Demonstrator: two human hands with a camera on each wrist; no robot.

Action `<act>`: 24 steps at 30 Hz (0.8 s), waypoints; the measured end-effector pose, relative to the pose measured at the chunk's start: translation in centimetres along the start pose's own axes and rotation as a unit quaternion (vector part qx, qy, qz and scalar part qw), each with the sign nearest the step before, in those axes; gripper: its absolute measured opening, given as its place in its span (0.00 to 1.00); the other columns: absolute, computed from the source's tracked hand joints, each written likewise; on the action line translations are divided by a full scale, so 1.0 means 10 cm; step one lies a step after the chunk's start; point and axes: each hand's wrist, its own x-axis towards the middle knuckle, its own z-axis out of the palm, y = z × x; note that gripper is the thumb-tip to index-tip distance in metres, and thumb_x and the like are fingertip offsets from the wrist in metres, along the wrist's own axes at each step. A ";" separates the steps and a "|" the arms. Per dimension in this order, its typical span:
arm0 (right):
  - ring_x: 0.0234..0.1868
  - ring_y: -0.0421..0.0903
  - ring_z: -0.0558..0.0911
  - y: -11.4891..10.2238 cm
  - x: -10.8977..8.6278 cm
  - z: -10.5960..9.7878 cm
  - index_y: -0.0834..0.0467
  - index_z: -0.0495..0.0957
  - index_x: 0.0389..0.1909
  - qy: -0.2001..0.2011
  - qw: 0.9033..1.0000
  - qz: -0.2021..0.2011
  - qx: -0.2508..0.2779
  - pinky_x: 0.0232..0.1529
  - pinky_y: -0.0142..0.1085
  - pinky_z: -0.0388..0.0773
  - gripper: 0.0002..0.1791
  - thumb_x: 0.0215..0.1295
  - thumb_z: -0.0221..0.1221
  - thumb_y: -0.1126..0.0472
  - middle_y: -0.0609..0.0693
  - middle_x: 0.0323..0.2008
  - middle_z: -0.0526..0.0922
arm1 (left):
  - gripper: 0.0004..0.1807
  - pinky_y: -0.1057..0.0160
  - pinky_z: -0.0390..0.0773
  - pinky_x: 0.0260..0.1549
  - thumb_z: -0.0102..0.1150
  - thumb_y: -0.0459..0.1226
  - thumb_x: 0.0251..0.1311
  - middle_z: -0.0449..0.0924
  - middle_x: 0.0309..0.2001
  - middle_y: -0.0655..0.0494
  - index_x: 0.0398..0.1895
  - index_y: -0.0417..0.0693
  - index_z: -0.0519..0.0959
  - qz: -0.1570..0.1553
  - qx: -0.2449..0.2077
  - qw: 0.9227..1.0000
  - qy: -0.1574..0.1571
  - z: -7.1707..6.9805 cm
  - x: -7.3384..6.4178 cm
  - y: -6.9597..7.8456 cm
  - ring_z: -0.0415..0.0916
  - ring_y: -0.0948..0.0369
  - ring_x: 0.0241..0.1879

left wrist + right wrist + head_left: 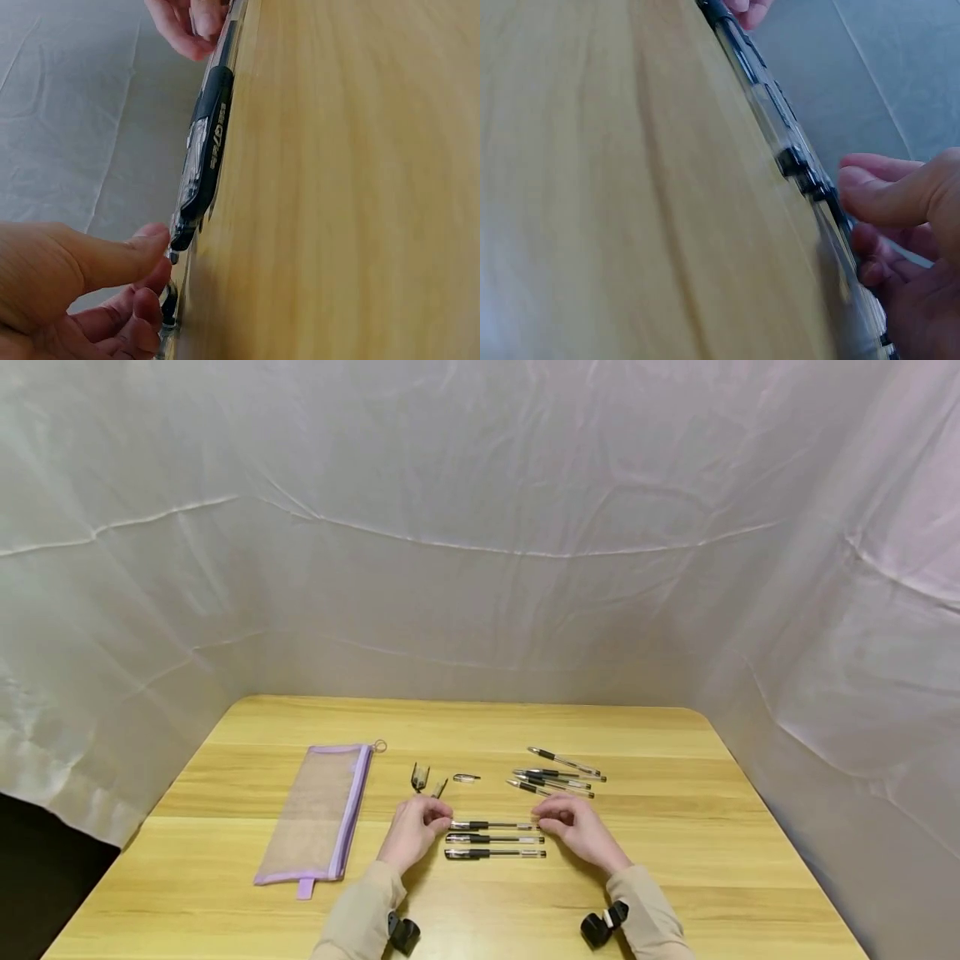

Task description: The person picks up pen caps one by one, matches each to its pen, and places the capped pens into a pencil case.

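Three capped black gel pens lie side by side: a near pen [495,854], a middle pen [495,839] and a far pen [495,826]. My left hand [414,828] pinches the cap end of the far pen between thumb and fingers. At its other end, my right hand [579,828] pinches the barrel's tip, with the thumb covering it. In the left wrist view, the left thumb [127,259] is beside the cap ends of the row. The right thumb [881,196] shows by the tail ends in the right wrist view.
Several uncapped pens [558,781] lie in a loose pile beyond my right hand. Loose pen caps [420,777] and a single cap [467,777] lie beyond the left hand. A mesh zip pouch [315,814] with purple edging lies flat at the left. Pale curtains [480,610] surround the wooden table [225,852].
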 end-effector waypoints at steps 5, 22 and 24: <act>0.35 0.35 0.76 0.05 0.02 -0.09 0.62 0.85 0.46 0.123 0.989 0.078 0.033 0.38 0.25 0.75 0.12 0.61 0.66 0.69 0.58 0.44 0.85 | 0.05 0.71 0.74 0.33 0.67 0.30 0.59 0.86 0.33 0.54 0.37 0.42 0.87 0.001 -0.019 1.000 0.024 -0.02 -0.01 -0.03 0.74 0.65 0.31; 0.28 0.31 0.72 0.21 0.01 -0.25 0.65 0.85 0.49 0.233 0.962 0.138 -0.015 0.29 0.24 0.69 0.15 0.60 0.67 0.71 0.62 0.42 0.86 | 0.05 0.72 0.73 0.32 0.67 0.30 0.58 0.85 0.32 0.54 0.37 0.42 0.87 -0.002 -0.042 0.998 0.054 -0.08 -0.04 -0.01 0.72 0.66 0.30; 0.28 0.32 0.72 0.21 0.02 -0.26 0.65 0.84 0.49 0.228 0.963 0.144 -0.017 0.29 0.24 0.68 0.15 0.61 0.67 0.70 0.62 0.43 0.86 | 0.05 0.72 0.73 0.32 0.67 0.30 0.59 0.85 0.32 0.54 0.37 0.43 0.87 -0.001 -0.042 0.998 0.054 -0.08 -0.04 0.00 0.72 0.66 0.30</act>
